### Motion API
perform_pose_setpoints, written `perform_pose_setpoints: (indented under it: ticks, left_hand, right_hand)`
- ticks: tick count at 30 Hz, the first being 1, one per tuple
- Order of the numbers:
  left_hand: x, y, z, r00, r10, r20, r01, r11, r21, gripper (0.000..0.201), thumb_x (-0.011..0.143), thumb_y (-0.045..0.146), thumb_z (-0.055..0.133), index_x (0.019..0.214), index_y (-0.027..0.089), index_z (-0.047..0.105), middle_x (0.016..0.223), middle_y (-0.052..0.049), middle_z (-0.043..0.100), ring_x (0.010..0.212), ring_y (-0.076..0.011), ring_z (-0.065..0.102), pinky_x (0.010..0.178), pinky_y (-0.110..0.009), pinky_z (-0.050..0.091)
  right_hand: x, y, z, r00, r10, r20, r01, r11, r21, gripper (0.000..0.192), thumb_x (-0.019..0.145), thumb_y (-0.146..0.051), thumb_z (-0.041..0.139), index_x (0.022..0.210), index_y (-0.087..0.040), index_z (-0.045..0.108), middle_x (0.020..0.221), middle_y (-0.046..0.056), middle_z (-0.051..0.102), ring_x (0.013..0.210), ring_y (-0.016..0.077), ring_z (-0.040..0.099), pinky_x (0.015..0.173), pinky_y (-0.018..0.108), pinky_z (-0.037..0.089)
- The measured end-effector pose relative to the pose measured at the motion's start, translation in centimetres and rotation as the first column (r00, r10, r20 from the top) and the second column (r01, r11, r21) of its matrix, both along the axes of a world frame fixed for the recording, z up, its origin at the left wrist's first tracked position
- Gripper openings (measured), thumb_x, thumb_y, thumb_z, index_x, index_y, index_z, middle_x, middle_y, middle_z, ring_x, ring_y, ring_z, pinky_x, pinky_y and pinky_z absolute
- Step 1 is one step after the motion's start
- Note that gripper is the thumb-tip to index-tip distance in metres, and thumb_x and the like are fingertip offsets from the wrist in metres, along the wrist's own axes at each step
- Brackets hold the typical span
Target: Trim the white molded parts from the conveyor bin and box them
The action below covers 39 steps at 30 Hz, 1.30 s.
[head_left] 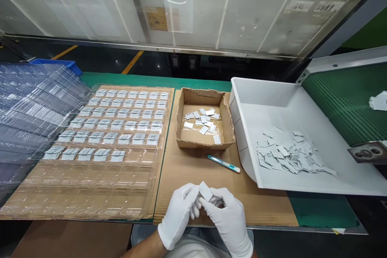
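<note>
Both gloved hands sit closest to me, low in the head view, meeting over the near edge of the cardboard sheet [193, 169]. Between them I see one small white card [206, 190], tilted, its upper corner standing clear of the fingers. My left hand [179, 214] has its grip pressed together on the card's left side — my right hand [229, 217] pinches it from the right, fingertips curled in against the left ones, so both grips are closed on the same piece.

Just beyond the hands, on the same cardboard, lies a teal-handled knife [223, 163], slanted, near the front wall of a shallow cardboard box [181, 123]. Loose white cards lie scattered flat on that box's floor.

To the right, touching the box's side, is a large white plastic bin [356, 185], tipped toward me, with a heap of similar white cards [287, 153] spread over its lower right part. Behind the bin runs a green conveyor belt [341, 100] carrying a few white pieces at the far right edge.

To the left, a clear blister tray [90, 187] rests on brown cardboard on the green table [320, 209] — its far rows are filled with stacked cards, the near rows bare. Further left stands a tall stack of clear trays [27, 100].
</note>
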State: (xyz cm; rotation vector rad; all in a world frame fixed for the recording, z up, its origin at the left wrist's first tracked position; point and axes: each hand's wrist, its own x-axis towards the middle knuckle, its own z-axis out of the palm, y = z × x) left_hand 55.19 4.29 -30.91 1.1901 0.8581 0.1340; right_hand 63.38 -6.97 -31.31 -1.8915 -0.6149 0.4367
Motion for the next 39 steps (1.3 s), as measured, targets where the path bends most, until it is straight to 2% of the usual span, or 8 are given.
perform_pose_setpoints:
  ticks: [4, 15, 17, 22, 31, 35, 37, 39]
  left_hand:
    - [0.7, 1.0, 0.9, 0.996, -0.047, -0.077, 0.055, 0.994, 0.100, 0.052, 0.068, 0.068, 0.062, 0.065, 0.017, 0.056, 0.044, 0.005, 0.049, 0.036, -0.0069, 0.041, 0.037, -0.018, 0.031]
    - [2.4, 2.8, 1.7, 0.907, -0.265, -0.326, 0.357, 0.896, 0.264, 0.044, 0.085, 0.056, 0.041, 0.068, 0.019, 0.057, 0.046, 0.004, 0.049, 0.041, -0.0117, 0.047, 0.043, -0.022, 0.035]
    - [2.5, 3.3, 2.2, 0.855, -0.303, -0.420, 0.464, 0.809, 0.361, 0.045, 0.087, 0.054, 0.042, 0.065, 0.019, 0.058, 0.047, 0.003, 0.052, 0.043, -0.0122, 0.050, 0.048, -0.023, 0.036]
    - [3.2, 4.2, 2.9, 0.701, -0.312, -0.641, 0.702, 0.461, 0.543, 0.034, 0.088, 0.039, 0.048, 0.063, 0.020, 0.062, 0.061, -0.003, 0.067, 0.059, -0.0174, 0.061, 0.055, -0.026, 0.035]
    - [2.5, 3.8, 2.9, 0.666, -0.046, -0.745, 0.720, 0.303, 0.625, 0.043, 0.096, 0.040, 0.028, 0.073, 0.020, 0.060, 0.072, -0.015, 0.071, 0.072, -0.0319, 0.070, 0.059, -0.033, 0.035]
    - [1.7, 3.7, 3.6, 0.649, 0.007, -0.760, 0.727, 0.290, 0.623, 0.038, 0.093, 0.040, 0.032, 0.067, 0.023, 0.055, 0.071, -0.010, 0.071, 0.065, -0.0262, 0.067, 0.057, -0.031, 0.035]
    - [1.2, 2.9, 3.9, 0.762, -0.096, -0.640, 0.628, 0.349, 0.696, 0.037, 0.091, 0.041, 0.033, 0.064, 0.023, 0.052, 0.068, -0.006, 0.068, 0.063, -0.0223, 0.062, 0.059, -0.030, 0.037]
    - [0.9, 1.7, 3.8, 0.859, -0.288, -0.424, 0.512, 0.478, 0.714, 0.040, 0.089, 0.048, 0.037, 0.063, 0.024, 0.054, 0.064, -0.003, 0.063, 0.061, -0.0197, 0.057, 0.062, -0.028, 0.040]
  right_hand:
    - [0.0, -0.3, -0.4, 0.960, 0.008, 0.279, -0.005, 1.000, -0.010, 0.020, 0.081, -0.040, 0.071, 0.083, -0.020, 0.070, 0.069, 0.001, 0.072, 0.058, 0.0152, 0.066, 0.061, 0.024, 0.050]
    - [0.2, 1.9, -2.3, 0.881, 0.184, 0.437, -0.150, 0.982, -0.110, 0.026, 0.098, -0.028, 0.047, 0.084, -0.022, 0.069, 0.075, 0.001, 0.071, 0.068, 0.0168, 0.065, 0.066, 0.025, 0.042]
    - [0.2, 2.1, -2.5, 0.851, 0.234, 0.470, -0.183, 0.971, -0.152, 0.021, 0.095, -0.022, 0.050, 0.085, -0.022, 0.068, 0.077, 0.002, 0.070, 0.072, 0.0184, 0.064, 0.069, 0.027, 0.041]
    - [0.6, 2.1, -2.1, 0.872, 0.312, 0.376, -0.269, 0.949, -0.162, 0.009, 0.083, -0.014, 0.065, 0.081, -0.022, 0.067, 0.083, 0.000, 0.070, 0.079, 0.0181, 0.062, 0.074, 0.026, 0.042]
    - [0.5, 1.1, -1.2, 0.979, 0.201, 0.045, -0.200, 0.979, -0.029, 0.018, 0.074, -0.010, 0.064, 0.090, -0.019, 0.065, 0.088, 0.002, 0.065, 0.077, 0.0148, 0.063, 0.069, 0.025, 0.051]
    - [-0.1, 1.1, -1.2, 0.993, -0.026, -0.119, 0.036, 0.996, 0.087, 0.085, 0.046, -0.011, 0.079, 0.125, -0.021, 0.049, 0.124, 0.011, 0.057, 0.093, 0.0214, 0.066, 0.072, 0.027, 0.058]
    - [-0.3, 1.0, -1.2, 0.982, -0.081, -0.172, 0.101, 0.988, 0.114, 0.118, 0.040, -0.015, 0.084, 0.145, -0.022, 0.030, 0.114, 0.010, 0.063, 0.091, 0.0243, 0.068, 0.078, 0.032, 0.059]
    - [-0.3, 1.0, -1.5, 0.967, -0.094, -0.237, 0.127, 0.983, 0.130, 0.123, 0.050, -0.025, 0.083, 0.152, -0.027, 0.016, 0.103, 0.006, 0.070, 0.075, 0.0218, 0.071, 0.069, 0.030, 0.060]
